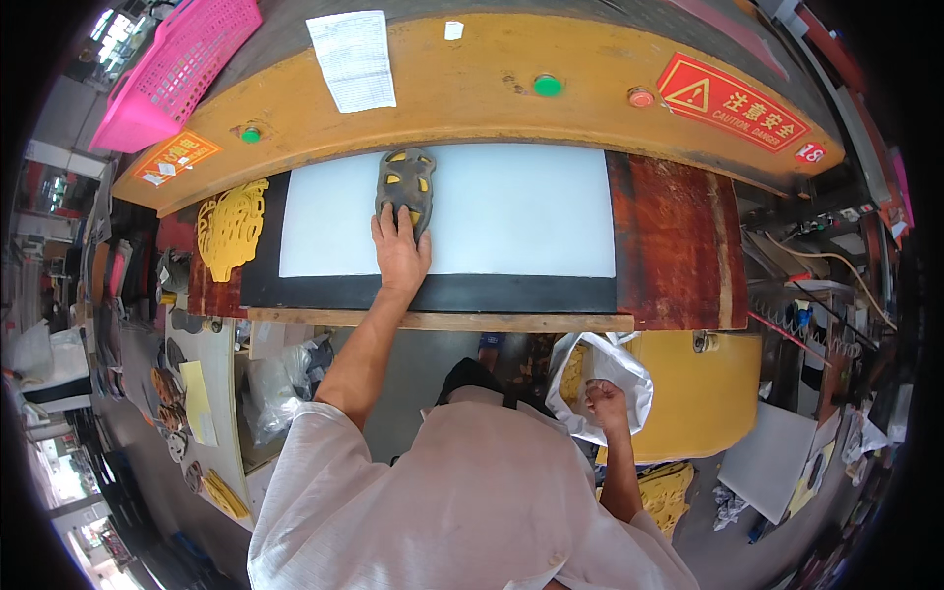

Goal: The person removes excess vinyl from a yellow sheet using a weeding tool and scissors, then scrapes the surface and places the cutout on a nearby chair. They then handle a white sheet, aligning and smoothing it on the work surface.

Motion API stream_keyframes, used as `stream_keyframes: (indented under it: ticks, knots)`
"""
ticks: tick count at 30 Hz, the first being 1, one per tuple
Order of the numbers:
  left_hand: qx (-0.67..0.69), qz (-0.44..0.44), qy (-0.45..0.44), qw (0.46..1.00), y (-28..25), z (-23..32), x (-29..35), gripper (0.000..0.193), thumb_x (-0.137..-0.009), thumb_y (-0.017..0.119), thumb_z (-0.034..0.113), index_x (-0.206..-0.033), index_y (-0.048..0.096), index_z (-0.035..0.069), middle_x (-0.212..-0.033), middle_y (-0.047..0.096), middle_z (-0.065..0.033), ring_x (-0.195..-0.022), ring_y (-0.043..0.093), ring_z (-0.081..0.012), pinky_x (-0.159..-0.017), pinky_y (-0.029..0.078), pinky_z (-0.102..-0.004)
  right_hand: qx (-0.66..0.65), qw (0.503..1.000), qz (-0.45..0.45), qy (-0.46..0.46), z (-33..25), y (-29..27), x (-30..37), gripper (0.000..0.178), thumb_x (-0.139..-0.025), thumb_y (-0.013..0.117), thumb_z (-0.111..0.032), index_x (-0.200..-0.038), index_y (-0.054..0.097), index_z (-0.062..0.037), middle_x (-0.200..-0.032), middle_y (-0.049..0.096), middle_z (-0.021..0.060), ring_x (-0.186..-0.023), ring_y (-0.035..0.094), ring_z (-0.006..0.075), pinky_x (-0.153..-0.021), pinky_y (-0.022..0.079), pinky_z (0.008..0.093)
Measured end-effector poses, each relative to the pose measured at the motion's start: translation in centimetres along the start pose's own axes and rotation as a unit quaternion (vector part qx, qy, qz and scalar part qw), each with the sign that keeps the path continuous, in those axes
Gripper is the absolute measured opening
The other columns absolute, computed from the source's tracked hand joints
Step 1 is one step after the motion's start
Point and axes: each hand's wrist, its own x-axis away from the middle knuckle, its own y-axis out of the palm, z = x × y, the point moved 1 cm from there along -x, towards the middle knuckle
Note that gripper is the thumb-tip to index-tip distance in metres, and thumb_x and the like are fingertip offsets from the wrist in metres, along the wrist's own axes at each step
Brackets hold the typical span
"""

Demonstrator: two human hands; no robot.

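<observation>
A dark, sole-shaped cutting die [395, 165] with yellow showing through its openings lies on the white cutting board [511, 211]. My left hand [401, 254] grips its near end, with the fingers over the top and the thumb at the right side. What is under the die is hidden. Lower right, my right hand [605, 401] is closed above the mouth of a white bag [637, 388]. Yellow pieces [572, 372] show inside that bag. Whatever my right fingers hold, if anything, I cannot make out.
A yellow machine beam [472, 59] with green buttons and a red one spans the far side. Yellow cut-out sheets [232, 228] are stacked left of the board. A pink basket [182, 74] stands far left. A wooden strip [442, 320] edges the table.
</observation>
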Motion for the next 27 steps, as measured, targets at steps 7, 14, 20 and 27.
stream_keyframes:
  ticks: [7,14,20,27]
  knots:
    - [0.039,0.017,-0.012,0.999,0.7,0.2,-5.3,0.061,-0.092,0.078,0.022,-0.142,0.057,-0.006,-0.152,0.048,-0.0332,-0.14,0.042,-0.0577,-0.122,0.034,-0.0626,0.028,0.999,0.023,0.007,-0.6,0.9,0.8,0.013,-0.1,0.063,-0.01,-0.092,0.071,-0.0033,-0.075,0.06,-0.0026,-0.064,0.052,0.0069,-0.058,0.042,0.0257]
    - [0.23,-0.009,0.197,0.953,-2.6,13.4,6.7,0.031,-0.091,0.073,0.019,-0.118,0.069,0.005,-0.114,0.067,-0.0171,-0.108,0.065,-0.039,-0.093,0.05,-0.0525,0.004,0.999,0.04,0.018,2.0,0.1,1.5,0.013,-0.097,0.065,-0.01,-0.101,0.075,-0.0035,-0.077,0.067,0.0007,-0.066,0.059,0.0089,-0.06,0.048,0.0254]
    - [0.141,-0.065,0.157,0.975,1.9,20.3,10.4,0.016,-0.092,0.073,0.028,-0.09,0.071,0.013,-0.089,0.064,-0.0076,-0.087,0.064,-0.0314,-0.075,0.051,-0.0464,0.066,0.998,0.008,0.007,3.8,-0.7,1.5,0.017,-0.097,0.066,-0.017,-0.088,0.074,-0.0046,-0.074,0.065,-0.0008,-0.064,0.057,0.0081,-0.06,0.045,0.026]
    - [0.095,-0.016,0.16,0.982,3.3,20.6,7.7,0.02,-0.091,0.072,0.03,-0.08,0.068,0.014,-0.083,0.062,-0.0072,-0.081,0.064,-0.032,-0.068,0.051,-0.0475,0.011,0.999,0.028,-0.013,3.6,-3.7,1.1,0.011,-0.099,0.066,-0.011,-0.093,0.073,-0.0039,-0.075,0.063,-0.001,-0.063,0.055,0.0076,-0.056,0.044,0.0247]
